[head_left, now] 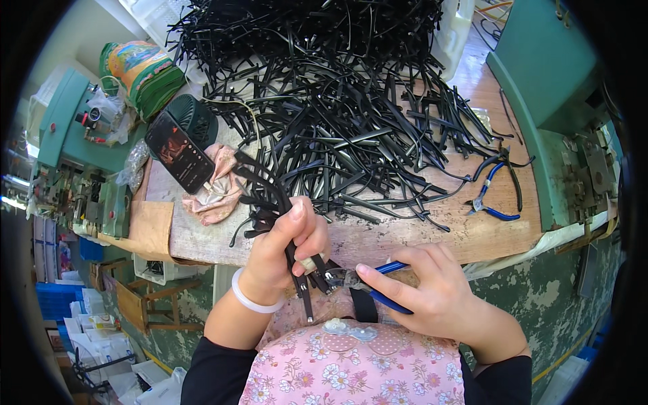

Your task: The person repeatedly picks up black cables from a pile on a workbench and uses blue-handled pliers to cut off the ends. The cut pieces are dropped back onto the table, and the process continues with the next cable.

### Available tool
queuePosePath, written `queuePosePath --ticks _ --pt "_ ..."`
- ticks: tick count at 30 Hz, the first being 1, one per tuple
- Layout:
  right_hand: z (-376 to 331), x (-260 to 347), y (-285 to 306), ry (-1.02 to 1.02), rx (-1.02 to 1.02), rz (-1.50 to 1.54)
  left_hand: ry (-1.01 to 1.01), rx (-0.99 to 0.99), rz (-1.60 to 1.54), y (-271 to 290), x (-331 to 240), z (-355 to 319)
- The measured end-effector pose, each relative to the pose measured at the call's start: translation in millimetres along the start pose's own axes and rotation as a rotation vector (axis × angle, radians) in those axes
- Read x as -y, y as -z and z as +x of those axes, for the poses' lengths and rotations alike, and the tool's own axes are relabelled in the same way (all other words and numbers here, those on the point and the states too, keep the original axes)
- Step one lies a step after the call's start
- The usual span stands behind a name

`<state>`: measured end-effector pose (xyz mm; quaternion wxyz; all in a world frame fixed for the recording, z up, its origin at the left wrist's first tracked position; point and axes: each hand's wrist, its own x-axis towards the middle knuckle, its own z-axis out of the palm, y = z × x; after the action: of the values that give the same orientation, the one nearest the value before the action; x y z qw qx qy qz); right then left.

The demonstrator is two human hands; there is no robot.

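Bright, even daylight — sharp centre, fisheye-bent dark rim.

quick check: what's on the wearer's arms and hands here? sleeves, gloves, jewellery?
No gloves: both the left hand and the right hand are bare. A plain white bangle circles the left wrist. Black sleeves are pushed up, leaving the forearms uncovered. No rings or watch are visible.

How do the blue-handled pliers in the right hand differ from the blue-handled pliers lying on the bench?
The pliers in the right hand are gripped by the right hand, their tip at the black strips held in the left hand; the pliers on the bench lie untouched on the wooden bench. The held pair's handles are partly hidden by fingers; the lying pair's handles show fully and are spread apart. Both have blue handles.
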<state>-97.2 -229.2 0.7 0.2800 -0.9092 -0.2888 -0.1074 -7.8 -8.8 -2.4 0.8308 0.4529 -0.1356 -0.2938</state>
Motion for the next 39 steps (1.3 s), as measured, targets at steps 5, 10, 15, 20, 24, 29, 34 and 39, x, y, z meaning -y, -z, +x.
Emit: queuePosePath --ticks 5,10,15,20,24,29,34,39 --pt "-1 -7 2 -0.073 0.048 0.137 -0.563 -0.167 0.224 -16 20 -14" --pt "5 2 9 -0.095 0.003 0.224 -1.033 -0.329 0.472 -31 37 -9" --pt "4 4 3 -0.095 -0.014 0.207 -1.121 -0.407 0.613 -30 44 -11" --pt "-6 -3 -1 -0.122 0.053 0.207 -0.613 -0.276 0.211 -29 25 -19" --pt "-10 -4 2 -0.190 -0.007 0.493 -0.440 -0.271 0.114 -24 21 -17" --pt "-15 -7 10 -0.184 -0.179 0.605 -0.369 -0.343 -0.171 -24 16 -1" --pt "-23 -11 12 -0.215 -0.223 0.623 0.079 -0.099 0.413 -1 -8 18" --pt "-25 -8 13 -0.232 -0.168 0.562 -0.423 0.195 2.105 -3 39 50"
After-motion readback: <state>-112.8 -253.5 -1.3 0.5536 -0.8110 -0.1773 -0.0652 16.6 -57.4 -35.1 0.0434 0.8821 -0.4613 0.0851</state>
